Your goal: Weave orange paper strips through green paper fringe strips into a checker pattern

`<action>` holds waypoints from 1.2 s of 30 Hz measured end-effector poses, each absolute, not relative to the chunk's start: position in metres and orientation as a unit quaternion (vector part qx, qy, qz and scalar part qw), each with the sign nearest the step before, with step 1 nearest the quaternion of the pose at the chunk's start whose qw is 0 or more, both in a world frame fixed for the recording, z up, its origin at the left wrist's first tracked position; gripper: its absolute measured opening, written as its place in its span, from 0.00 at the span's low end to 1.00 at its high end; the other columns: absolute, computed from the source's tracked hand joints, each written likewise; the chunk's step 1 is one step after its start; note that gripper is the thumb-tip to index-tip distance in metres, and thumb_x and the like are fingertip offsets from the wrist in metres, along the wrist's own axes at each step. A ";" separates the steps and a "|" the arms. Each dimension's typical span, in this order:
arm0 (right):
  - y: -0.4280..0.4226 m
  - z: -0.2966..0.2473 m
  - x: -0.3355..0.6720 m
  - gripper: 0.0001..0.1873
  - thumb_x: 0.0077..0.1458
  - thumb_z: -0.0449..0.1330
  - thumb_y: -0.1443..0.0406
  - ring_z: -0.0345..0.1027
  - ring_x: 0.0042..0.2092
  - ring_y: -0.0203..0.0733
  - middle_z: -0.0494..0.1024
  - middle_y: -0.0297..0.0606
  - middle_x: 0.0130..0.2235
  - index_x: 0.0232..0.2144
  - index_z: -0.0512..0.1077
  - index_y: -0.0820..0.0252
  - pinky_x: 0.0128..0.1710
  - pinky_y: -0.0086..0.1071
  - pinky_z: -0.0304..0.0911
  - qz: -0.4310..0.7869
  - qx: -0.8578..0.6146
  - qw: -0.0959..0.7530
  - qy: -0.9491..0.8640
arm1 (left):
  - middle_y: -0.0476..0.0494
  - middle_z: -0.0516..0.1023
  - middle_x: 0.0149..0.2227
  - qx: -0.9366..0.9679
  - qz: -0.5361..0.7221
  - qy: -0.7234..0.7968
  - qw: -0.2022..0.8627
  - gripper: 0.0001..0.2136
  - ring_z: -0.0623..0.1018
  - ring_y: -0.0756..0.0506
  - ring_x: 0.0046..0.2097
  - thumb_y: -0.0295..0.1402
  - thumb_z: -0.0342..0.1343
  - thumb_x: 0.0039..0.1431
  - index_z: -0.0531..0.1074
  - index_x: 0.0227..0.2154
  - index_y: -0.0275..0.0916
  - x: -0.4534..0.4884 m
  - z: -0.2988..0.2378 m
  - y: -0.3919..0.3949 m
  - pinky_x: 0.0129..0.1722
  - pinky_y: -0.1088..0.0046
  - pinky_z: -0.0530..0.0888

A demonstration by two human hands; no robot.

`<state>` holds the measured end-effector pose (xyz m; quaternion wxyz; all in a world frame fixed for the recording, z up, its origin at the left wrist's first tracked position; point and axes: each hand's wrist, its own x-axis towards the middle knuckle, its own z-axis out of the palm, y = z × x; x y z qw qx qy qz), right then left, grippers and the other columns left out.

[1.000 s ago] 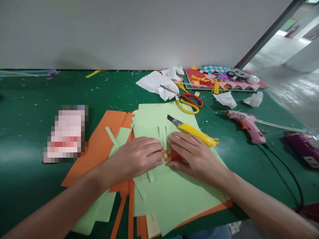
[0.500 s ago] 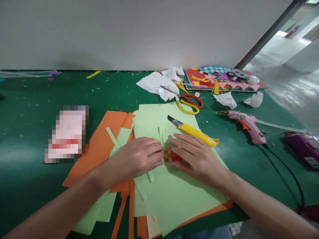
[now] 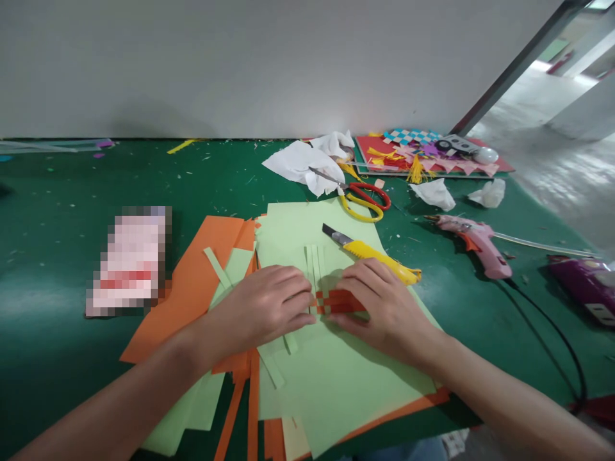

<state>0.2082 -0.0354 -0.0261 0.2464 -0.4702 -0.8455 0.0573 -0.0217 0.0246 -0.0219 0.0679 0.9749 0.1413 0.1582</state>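
A small weave of orange and light green paper strips [image 3: 329, 299] lies on a light green sheet [image 3: 331, 365] in the middle of the green table. My left hand [image 3: 262, 307] rests palm down on the green strips at its left, fingers curled and pressing on them. My right hand [image 3: 379, 307] is curled over the orange strips on the right side, fingertips pinching at their ends. Loose orange paper strips [image 3: 252, 397] and green ones stick out below my left wrist.
A yellow utility knife [image 3: 375, 255] lies just beyond my right hand. Red and yellow scissors [image 3: 362, 195], crumpled white paper [image 3: 300, 163], a pink glue gun [image 3: 473, 240] with its black cable and a board of paper crafts [image 3: 427, 150] lie farther back and right. Orange sheets [image 3: 196, 275] lie left.
My right hand's fingers have curled in from flat and drawn slightly right, so more of the orange strips shows. My left hand has barely moved.
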 end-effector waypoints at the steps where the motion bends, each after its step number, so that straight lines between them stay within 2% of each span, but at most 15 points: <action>1: -0.036 -0.026 0.208 0.14 0.54 0.62 0.59 0.65 0.43 0.50 0.75 0.46 0.40 0.37 0.72 0.65 0.44 0.47 0.66 0.065 -0.475 0.241 -0.844 | 0.42 0.76 0.38 0.974 0.154 0.152 0.072 0.10 0.74 0.43 0.43 0.37 0.51 0.65 0.71 0.38 0.35 -0.021 -0.022 0.024 0.45 0.63 0.72; 6: -0.038 -0.027 0.205 0.08 0.55 0.61 0.63 0.63 0.44 0.49 0.74 0.44 0.41 0.37 0.71 0.62 0.45 0.46 0.65 0.089 -0.475 0.232 -0.844 | 0.41 0.74 0.40 0.954 0.171 0.221 0.109 0.13 0.72 0.42 0.44 0.40 0.51 0.64 0.70 0.42 0.35 -0.015 -0.022 0.016 0.44 0.63 0.71; 15: -0.036 -0.028 0.205 0.06 0.55 0.61 0.65 0.63 0.42 0.47 0.73 0.42 0.40 0.35 0.70 0.61 0.45 0.45 0.64 0.115 -0.479 0.239 -0.837 | 0.41 0.73 0.40 0.947 0.161 0.253 0.117 0.10 0.71 0.42 0.44 0.37 0.50 0.66 0.70 0.40 0.36 -0.009 -0.021 0.008 0.44 0.62 0.70; 22: -0.038 -0.027 0.204 0.10 0.57 0.60 0.61 0.63 0.44 0.48 0.73 0.43 0.42 0.38 0.70 0.61 0.46 0.45 0.63 0.117 -0.487 0.230 -0.834 | 0.39 0.73 0.40 0.933 0.174 0.304 0.084 0.17 0.70 0.40 0.44 0.46 0.54 0.61 0.69 0.40 0.35 -0.012 -0.022 0.009 0.44 0.60 0.70; 26: -0.037 -0.027 0.204 0.11 0.57 0.60 0.61 0.63 0.44 0.48 0.73 0.44 0.43 0.41 0.70 0.61 0.46 0.45 0.63 0.111 -0.486 0.224 -0.838 | 0.40 0.73 0.39 0.936 0.163 0.301 0.089 0.13 0.71 0.41 0.44 0.43 0.53 0.62 0.68 0.37 0.36 -0.013 -0.022 0.010 0.44 0.61 0.70; 36: -0.036 -0.029 0.203 0.10 0.58 0.59 0.60 0.63 0.43 0.48 0.74 0.44 0.42 0.39 0.71 0.61 0.45 0.45 0.63 0.100 -0.480 0.227 -0.841 | 0.40 0.72 0.42 0.925 0.171 0.322 0.110 0.12 0.69 0.40 0.46 0.42 0.52 0.63 0.67 0.39 0.37 -0.012 -0.024 0.011 0.46 0.61 0.69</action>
